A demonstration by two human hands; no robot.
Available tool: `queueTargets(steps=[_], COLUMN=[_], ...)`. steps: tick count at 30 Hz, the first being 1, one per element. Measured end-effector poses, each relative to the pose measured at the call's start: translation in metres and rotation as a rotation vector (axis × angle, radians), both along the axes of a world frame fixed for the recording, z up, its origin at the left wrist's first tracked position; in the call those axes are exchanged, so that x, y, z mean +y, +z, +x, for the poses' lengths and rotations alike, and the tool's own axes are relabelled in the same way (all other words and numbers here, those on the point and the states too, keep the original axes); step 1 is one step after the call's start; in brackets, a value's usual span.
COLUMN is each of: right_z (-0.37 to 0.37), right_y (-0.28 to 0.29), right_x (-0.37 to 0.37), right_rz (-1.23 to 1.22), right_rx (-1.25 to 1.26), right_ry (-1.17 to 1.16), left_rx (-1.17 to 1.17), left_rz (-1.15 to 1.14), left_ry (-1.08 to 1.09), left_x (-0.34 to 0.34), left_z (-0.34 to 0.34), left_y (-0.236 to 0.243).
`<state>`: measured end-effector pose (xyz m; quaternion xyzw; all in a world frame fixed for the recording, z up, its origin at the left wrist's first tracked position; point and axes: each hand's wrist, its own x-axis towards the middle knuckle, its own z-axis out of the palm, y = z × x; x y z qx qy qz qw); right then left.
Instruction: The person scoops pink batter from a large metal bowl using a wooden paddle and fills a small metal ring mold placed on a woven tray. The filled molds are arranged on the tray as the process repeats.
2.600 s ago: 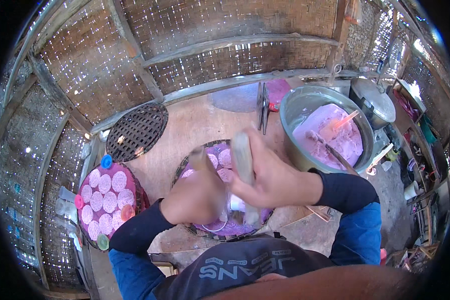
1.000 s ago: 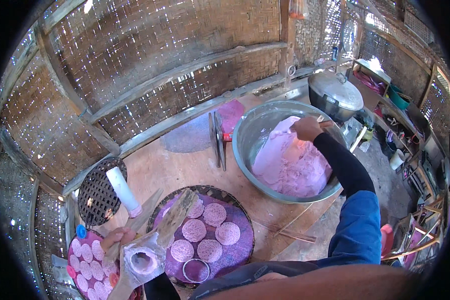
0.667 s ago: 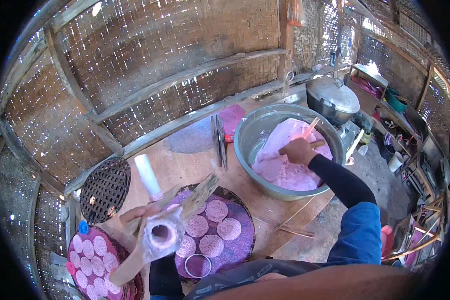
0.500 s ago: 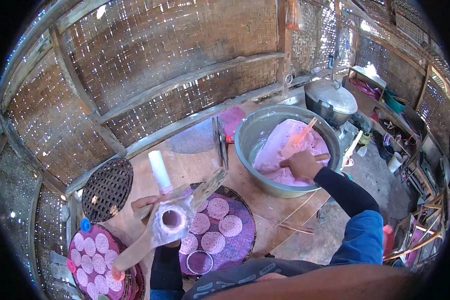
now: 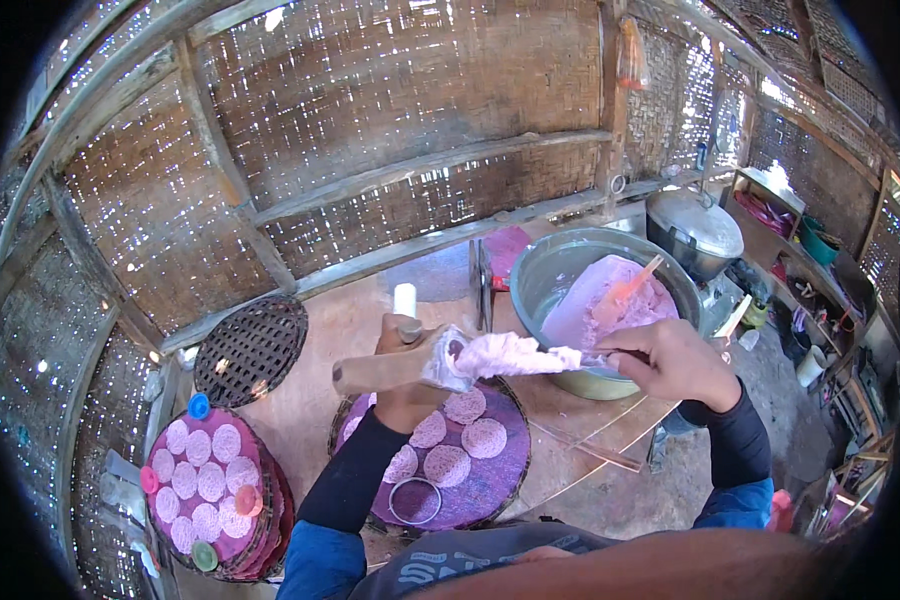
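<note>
My left hand [image 5: 410,405] is closed around a wooden hand press [image 5: 380,373], held sideways over the table. A white cylinder [image 5: 405,300] sticks up behind that hand. In my right hand [image 5: 675,365] is a spatula [image 5: 600,359], its blade mostly hidden under a long lump of pink dough [image 5: 515,357]. The lump's left end meets the press's round mouth [image 5: 457,350]. Below lies a round tray with purple cloth [image 5: 495,470], bearing several pink noodle-like discs [image 5: 447,465] and a thin ring [image 5: 392,500].
A large grey basin [image 5: 552,275] holds more pink dough [image 5: 585,295] and an orange scoop [image 5: 630,285]. At the left stand stacked trays [image 5: 270,500] of discs beside a dark woven basket lid [image 5: 250,345]. A lidded pot [image 5: 695,230] sits behind the basin.
My right hand has left the basin and moved left, bringing the dough-laden spatula to the press. My left hand has tilted the press so its mouth faces right.
</note>
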<state>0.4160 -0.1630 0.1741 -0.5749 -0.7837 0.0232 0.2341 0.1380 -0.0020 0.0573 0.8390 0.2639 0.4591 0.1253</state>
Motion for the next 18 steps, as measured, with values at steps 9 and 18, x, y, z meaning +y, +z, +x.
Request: queueTargets(steps=[9,18], right_z=[-0.094,-0.093], right_y=[-0.027,-0.048], right_x=[0.026,-0.011], right_rz=[0.271,0.382], right_rx=[-0.463,-0.218], right_ry=[-0.033,-0.044], left_rx=[0.204,-0.195], left_rz=[0.192,-0.274], left_ry=[0.337,0.326], left_x=[-0.029,0.030], left_z=[0.011,-0.041], left_y=[0.030,-0.011])
